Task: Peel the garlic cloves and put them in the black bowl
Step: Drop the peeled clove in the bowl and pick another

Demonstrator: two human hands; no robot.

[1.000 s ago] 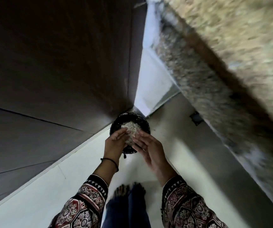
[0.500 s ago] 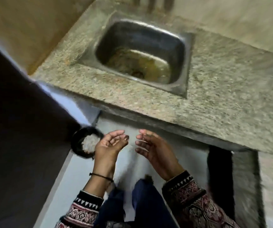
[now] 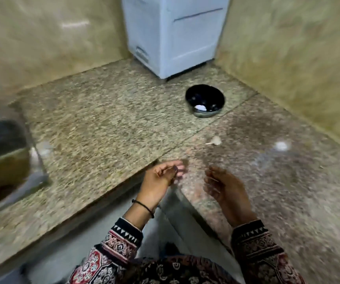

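A black bowl stands on the granite counter near the back corner, with one pale peeled clove inside it. An unpeeled garlic clove lies on the counter in front of the bowl. My left hand hovers at the counter's inner corner, its fingers loosely curled and holding nothing I can see. My right hand is beside it, over the counter, fingers relaxed and empty. Both hands are well short of the clove and the bowl. The image is blurred by motion.
A steel sink is set into the counter at the left. A white appliance stands in the back corner behind the bowl. Tiled walls close the counter at the back and right.
The view swung up from the floor, where my hands were over a dark bin with peels in it, past the sink to the counter corner. My hands have drawn apart and hold nothing.
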